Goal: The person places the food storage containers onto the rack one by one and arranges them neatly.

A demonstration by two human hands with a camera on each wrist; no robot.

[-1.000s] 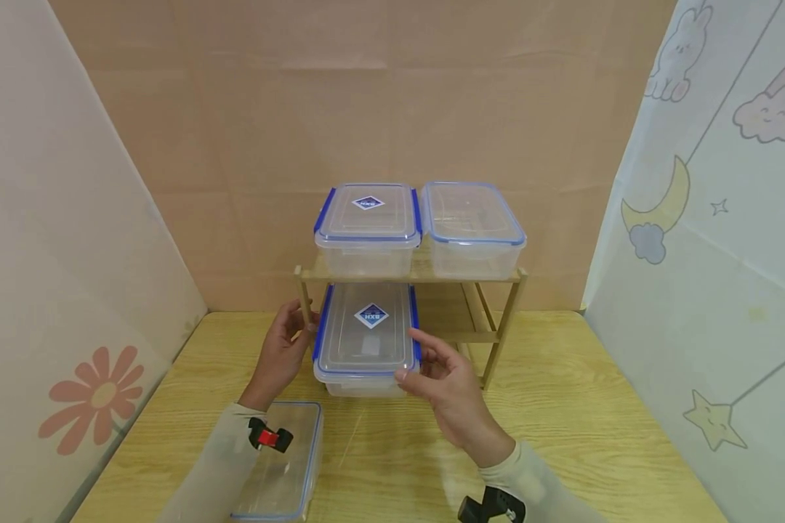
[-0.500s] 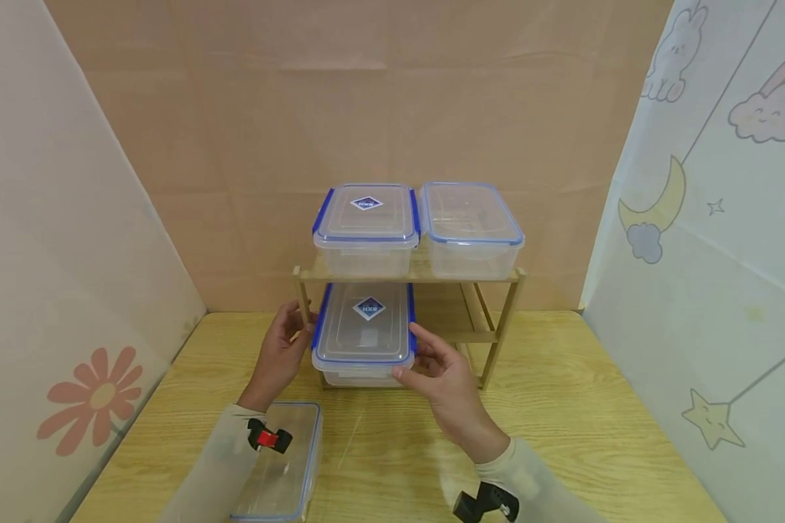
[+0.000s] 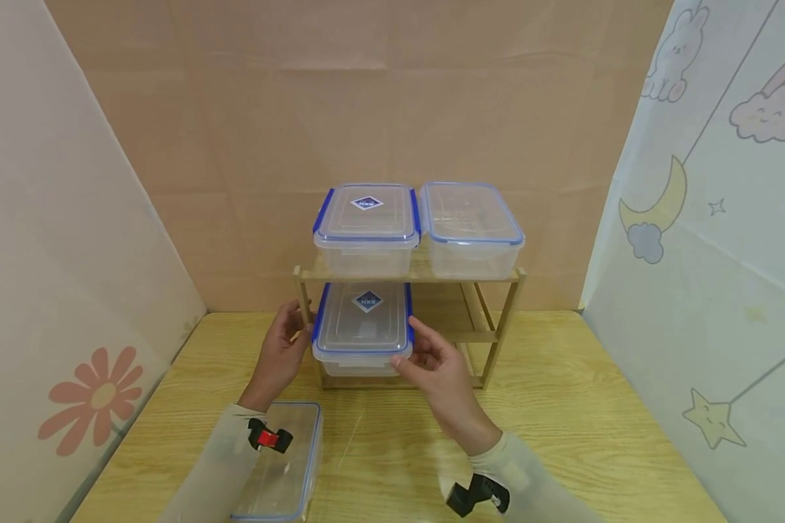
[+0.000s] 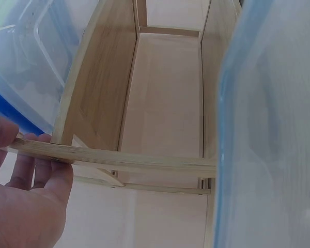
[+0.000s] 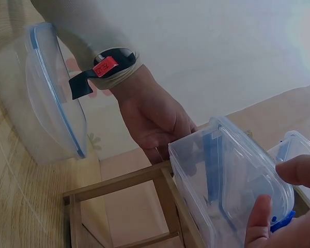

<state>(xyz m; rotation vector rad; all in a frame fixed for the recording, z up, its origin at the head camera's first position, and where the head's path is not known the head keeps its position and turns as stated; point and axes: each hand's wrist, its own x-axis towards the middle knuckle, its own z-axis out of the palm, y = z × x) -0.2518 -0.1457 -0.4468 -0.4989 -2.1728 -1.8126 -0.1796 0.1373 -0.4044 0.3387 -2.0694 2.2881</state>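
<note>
Head view: lower box (image 3: 363, 327), long axis rearward, in right hand's (image 3: 441, 374) pinch, left hand (image 3: 281, 352) apparently round post (image 3: 302, 293).

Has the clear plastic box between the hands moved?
Yes, that rectangular clear plastic box with blue edges moved back, deeper under the tan wooden rack's top shelf.

- Table (image 3: 562, 407): yellowish wood-grain surface.
- Back wall (image 3: 392, 116): tan covering, creases visible.
- Left panel (image 3: 65, 181): pale, bearing 1 pink flower (image 3: 102, 396) low down.
- Right panel (image 3: 746, 305): pale, showing 1 rabbit (image 3: 679, 54), 1 crescent moon (image 3: 674, 200), 1 smiling star (image 3: 714, 419).
</note>
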